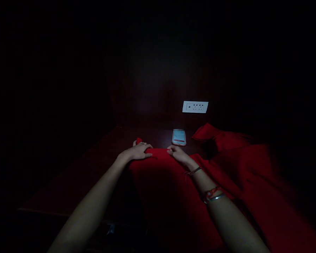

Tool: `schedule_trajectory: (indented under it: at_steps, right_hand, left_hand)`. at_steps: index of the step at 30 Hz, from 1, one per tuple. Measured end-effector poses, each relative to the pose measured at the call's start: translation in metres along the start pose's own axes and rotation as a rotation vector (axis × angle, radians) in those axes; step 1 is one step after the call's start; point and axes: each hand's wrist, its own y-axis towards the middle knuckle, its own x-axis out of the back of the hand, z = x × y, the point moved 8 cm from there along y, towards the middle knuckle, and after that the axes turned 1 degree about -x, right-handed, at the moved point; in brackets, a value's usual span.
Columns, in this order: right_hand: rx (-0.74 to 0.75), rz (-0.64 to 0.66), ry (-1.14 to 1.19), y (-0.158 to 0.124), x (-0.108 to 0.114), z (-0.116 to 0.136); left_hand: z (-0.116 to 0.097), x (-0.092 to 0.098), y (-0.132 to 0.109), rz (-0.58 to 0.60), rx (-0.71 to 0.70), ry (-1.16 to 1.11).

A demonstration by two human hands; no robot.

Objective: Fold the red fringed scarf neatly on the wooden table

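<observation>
A large piece of red cloth (168,182) hangs over the near edge of a dark wooden table and spreads off to the right in loose folds. At the cloth's upper left, my left hand (140,151) has its fingers wrapped over the edge, with a small bit of red showing beyond the fingers. My right hand (177,154) pinches the same upper edge further right, thumb and fingers pressed together. Between the two hands the edge runs nearly straight. Bracelets circle my right wrist and forearm.
Just beyond my right hand, a phone (179,137) with a lit screen lies on the dark tabletop (94,165). A white socket plate (195,106) is set in the dark wall behind. Bunched red fabric (226,140) covers the table's right side. The surroundings are very dark.
</observation>
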Motion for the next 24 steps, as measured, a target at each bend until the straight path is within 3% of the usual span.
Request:
schedule_trajectory:
  at_steps: [3, 6, 9, 11, 14, 16, 20, 24]
  right_hand:
    - [-0.105, -0.080, 0.213, -0.001, 0.006, -0.008]
    - [-0.122, -0.103, 0.246, -0.001, 0.007, -0.007]
    - [-0.156, -0.176, 0.032, 0.003, 0.014, -0.010]
    - [-0.199, -0.239, -0.223, 0.005, 0.022, -0.013]
    - [-0.192, -0.234, -0.478, 0.014, 0.026, -0.010]
    - [-0.155, -0.208, -0.515, 0.023, 0.024, -0.003]
    - [-0.169, -0.058, -0.563, 0.044, 0.010, 0.008]
    - [-0.240, -0.010, -0.579, 0.059, 0.007, 0.011]
  left_hand:
    - [0.008, 0.004, 0.003, -0.052, 0.045, -0.012]
    - [0.022, 0.009, 0.005, -0.197, 0.113, 0.033]
    - [0.042, 0.009, 0.004, -0.335, 0.213, 0.079]
    - [0.065, 0.005, 0.000, -0.381, 0.376, 0.038]
    - [0.088, -0.013, -0.004, -0.276, 0.554, -0.042]
    - [0.086, -0.019, -0.002, -0.234, 0.542, -0.028]
    - [0.067, -0.013, -0.001, -0.300, 0.490, -0.015]
    - [0.054, -0.019, 0.006, -0.184, 0.386, -0.076]
